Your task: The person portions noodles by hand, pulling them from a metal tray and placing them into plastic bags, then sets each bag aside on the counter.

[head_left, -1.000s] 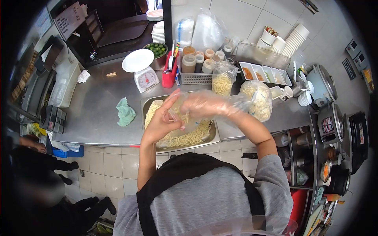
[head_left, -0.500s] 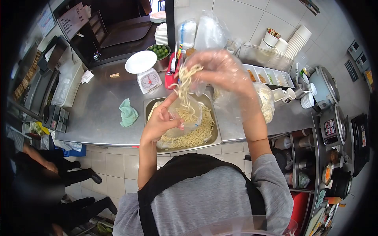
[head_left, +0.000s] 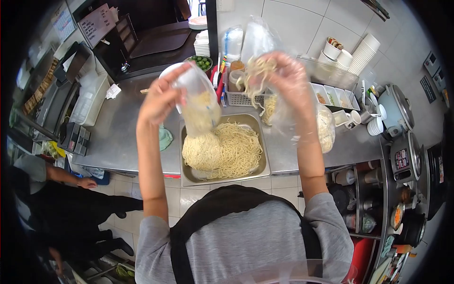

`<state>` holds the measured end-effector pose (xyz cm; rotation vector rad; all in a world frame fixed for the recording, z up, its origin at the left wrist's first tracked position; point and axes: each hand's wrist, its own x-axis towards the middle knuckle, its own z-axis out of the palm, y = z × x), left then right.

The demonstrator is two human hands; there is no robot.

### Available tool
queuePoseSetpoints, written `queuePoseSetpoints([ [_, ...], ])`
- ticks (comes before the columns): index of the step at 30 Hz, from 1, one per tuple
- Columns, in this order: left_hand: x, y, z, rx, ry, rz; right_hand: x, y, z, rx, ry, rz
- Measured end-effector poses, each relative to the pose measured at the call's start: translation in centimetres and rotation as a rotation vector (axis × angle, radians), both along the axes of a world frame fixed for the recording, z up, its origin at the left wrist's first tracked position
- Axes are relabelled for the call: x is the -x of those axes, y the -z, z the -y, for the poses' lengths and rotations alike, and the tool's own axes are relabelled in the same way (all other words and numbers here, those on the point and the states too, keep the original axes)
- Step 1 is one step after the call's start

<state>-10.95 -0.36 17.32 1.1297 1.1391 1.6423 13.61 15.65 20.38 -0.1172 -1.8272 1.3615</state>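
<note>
My left hand (head_left: pixel 163 97) pinches the upper edge of a clear plastic bag (head_left: pixel 201 102) with some noodles in its lower part, held up above the left side of a metal tray (head_left: pixel 265 163). Yellow noodles (head_left: pixel 236 149) lie in that tray, with a rounded mound of them at the left. Wearing a loose clear plastic glove, my right hand (head_left: pixel 291 83) grips a clump of noodles (head_left: pixel 257 78) whose strands dangle over the counter. Beneath it rests a small bag of noodles (head_left: pixel 269 109). A bigger bag of noodles (head_left: pixel 326 128) sits beside my right forearm.
Behind the tray stands a grey basket (head_left: pixel 243 99) with sauce containers. A green cloth (head_left: pixel 165 138) lies left of the tray. Limes fill a bowl (head_left: pixel 202 61). White condiment trays (head_left: pixel 331 94) and stacked cups (head_left: pixel 364 54) stand right. A co-worker's hand (head_left: pixel 86 183) shows at left.
My left hand has lifted the bag up and left from over the tray. My right hand has moved right and slightly down, still gripping noodles. The co-worker at left has shifted.
</note>
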Motion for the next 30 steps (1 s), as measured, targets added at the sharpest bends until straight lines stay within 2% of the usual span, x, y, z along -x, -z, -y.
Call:
queuePoseSetpoints([
  [1, 0.2, -1.7, -0.5, -0.005, -0.052, -0.005, 0.1, 1.0, 0.6, 0.007, 0.035, 0.153],
  [3, 4.1, -2.3, -2.7, -0.021, -0.130, -0.092, 0.7, 4.5, 1.1, 0.036, -0.072, 0.280],
  [5, 8.3, -2.6, -5.0, -0.014, -0.203, -0.181, 0.9, 7.6, 1.0, -0.541, -0.020, 0.677],
  [6, 10.5, -2.4, -6.1, -0.007, -0.217, -0.233, 0.4, 12.0, 0.1, -0.556, -0.071, 0.704],
  [7, 11.3, -2.7, -6.9, 0.025, -0.331, -0.328, -0.2, 13.9, 0.2, -0.560, -0.090, 0.743],
  [10, 14.9, -1.2, -9.9, 0.053, -0.453, -0.520, -1.2, 16.2, 1.4, -0.553, -0.083, 0.888],
  [12, 16.9, 1.2, -11.7, 0.088, -0.500, -0.716, -2.0, 15.7, 1.7, -0.533, -0.082, 0.872],
  [15, 15.9, 4.1, -12.5, 0.210, -0.550, -0.888, -3.4, 15.0, 2.3, -0.477, -0.007, 0.863],
  [18, 14.4, 6.8, -13.0, 0.151, -0.509, -0.852, -4.6, 15.6, 2.0, -0.414, 0.015, 0.829],
  [23, 12.0, 8.3, -12.8, 0.133, -0.401, -0.864, -6.3, 16.9, 2.4, -0.283, 0.033, 0.789],
  [26, 9.8, 7.2, -12.2, 0.334, -0.391, -1.086, -7.1, 17.2, 3.1, -0.191, -0.005, 0.774],
  [29, 9.9, 7.8, -12.1, 0.275, -0.397, -1.581, -7.3, 18.8, 3.1, -0.176, -0.029, 0.758],
  [30, 9.9, 7.9, -12.1, 0.328, -0.348, -1.554, -7.4, 19.3, 3.1, -0.186, -0.022, 0.753],
])
